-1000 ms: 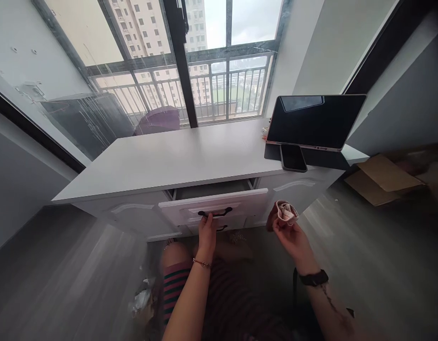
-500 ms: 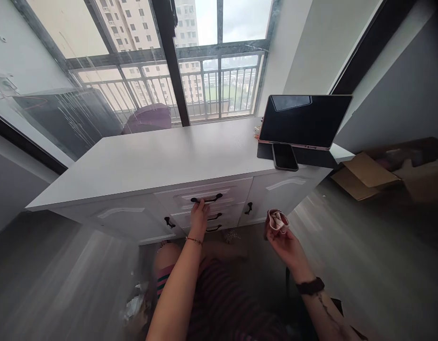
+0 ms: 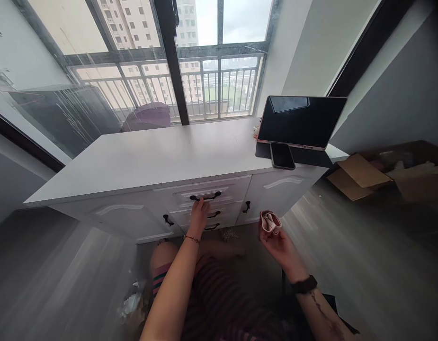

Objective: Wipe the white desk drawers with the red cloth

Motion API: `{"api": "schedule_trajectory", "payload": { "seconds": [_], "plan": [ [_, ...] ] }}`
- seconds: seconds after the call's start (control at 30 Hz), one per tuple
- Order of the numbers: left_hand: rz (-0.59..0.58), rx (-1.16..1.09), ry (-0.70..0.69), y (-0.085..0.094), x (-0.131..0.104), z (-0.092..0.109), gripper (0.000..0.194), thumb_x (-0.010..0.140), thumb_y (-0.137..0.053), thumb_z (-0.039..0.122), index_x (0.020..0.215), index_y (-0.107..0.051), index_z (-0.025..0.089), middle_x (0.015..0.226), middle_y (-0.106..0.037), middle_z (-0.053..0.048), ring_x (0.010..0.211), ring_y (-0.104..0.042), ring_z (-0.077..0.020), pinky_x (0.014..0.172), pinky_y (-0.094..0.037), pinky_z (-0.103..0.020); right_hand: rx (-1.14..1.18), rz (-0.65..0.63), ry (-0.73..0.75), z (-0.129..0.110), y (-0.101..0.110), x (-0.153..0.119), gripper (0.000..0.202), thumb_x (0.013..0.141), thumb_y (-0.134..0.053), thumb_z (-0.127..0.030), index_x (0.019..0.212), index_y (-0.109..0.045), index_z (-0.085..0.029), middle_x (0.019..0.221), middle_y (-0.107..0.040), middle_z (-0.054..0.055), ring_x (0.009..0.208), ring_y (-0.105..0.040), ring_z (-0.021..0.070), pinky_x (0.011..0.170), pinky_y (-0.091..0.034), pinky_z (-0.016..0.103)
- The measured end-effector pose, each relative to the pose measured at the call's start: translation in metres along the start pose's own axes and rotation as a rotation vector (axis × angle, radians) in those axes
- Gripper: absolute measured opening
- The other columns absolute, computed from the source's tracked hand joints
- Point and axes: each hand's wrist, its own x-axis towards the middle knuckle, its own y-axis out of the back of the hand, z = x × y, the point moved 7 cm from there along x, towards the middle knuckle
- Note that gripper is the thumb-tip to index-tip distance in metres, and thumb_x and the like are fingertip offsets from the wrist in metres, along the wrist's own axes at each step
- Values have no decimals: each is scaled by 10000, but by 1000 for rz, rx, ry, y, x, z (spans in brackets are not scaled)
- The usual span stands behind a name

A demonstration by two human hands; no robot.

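My left hand (image 3: 199, 213) is at the top drawer (image 3: 233, 189) of a white cabinet, its fingers curled round the black drawer handle (image 3: 214, 195). That drawer sits closed, above others with similar black handles. Out to the right, in front of the cabinet door, my right hand (image 3: 275, 244) holds up a small bundle of pinkish-white folded cloth (image 3: 270, 222). Its fingers wrap the bundle from below and the side. What kind of cloth it is, I cannot make out.
On the cabinet top (image 3: 151, 156) a tablet (image 3: 302, 122) stands tilted, with a phone (image 3: 282, 156) before it. Open cardboard boxes (image 3: 364, 173) lie on the floor at right. Small beads (image 3: 228, 234) lie under the drawers, and crumpled plastic (image 3: 131, 305) is at lower left.
The view has shifted slightly. My right hand with the cloth bundle has come a little to the left. My left hand stays at the top drawer handle.
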Motion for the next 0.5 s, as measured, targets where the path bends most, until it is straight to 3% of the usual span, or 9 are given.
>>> {"api": "schedule_trajectory", "payload": {
  "seconds": [0.17,0.5],
  "plan": [
    [9,23,38,25,-11,-16,114,797,-707,109,821,-675,216,957,-709,-27,1026,-670,-157,1067,-440,-335,-48,-35,-32,-1,7,-2,266,837,-549,-71,979,-679,-254,1000,-775,-4,898,-727,134,688,-598,245],
    [182,115,175,108,-23,-48,152,766,-689,70,773,-663,219,928,-695,-62,1041,-676,-182,998,-452,-337,-30,-53,-15,-1,-3,-22,355,837,-508,-40,1022,-702,-273,1072,-776,-3,940,-727,133,637,-579,229]
  ]
}}
